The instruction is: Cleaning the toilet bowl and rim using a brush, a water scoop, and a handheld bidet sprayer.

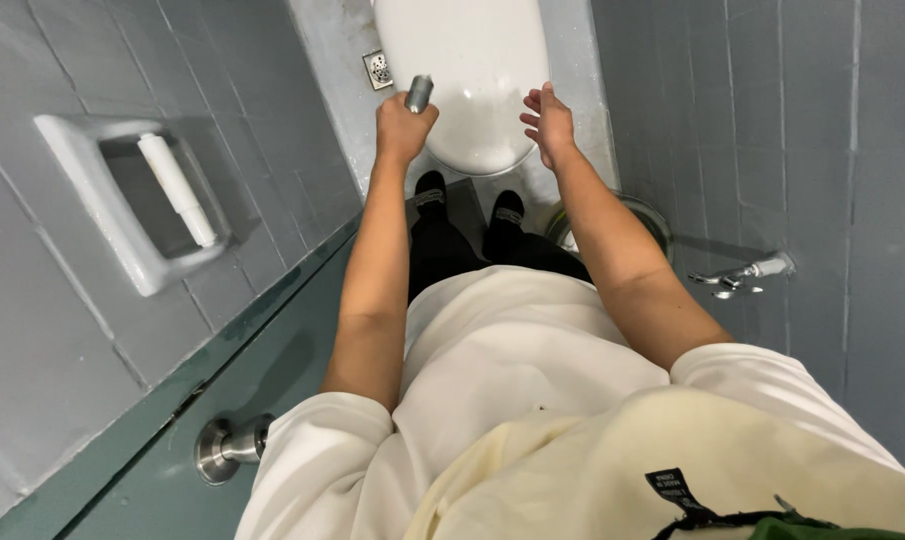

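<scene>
Nearest, a door knob (223,447) on the green door (273,370). Beyond the black shoes (430,190), the left hand (403,125) is closed around a small metal cylinder (419,93) at the white toilet lid (468,70). The right hand (548,122) is empty, fingers loosely spread, just beside the lid. Farther left, a floor drain (378,68).

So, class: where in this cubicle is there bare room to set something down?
The toilet lid is bare between the left hand, shut on a grey handle, and the open right hand. Crowded: the floor by the feet and bin.
</scene>
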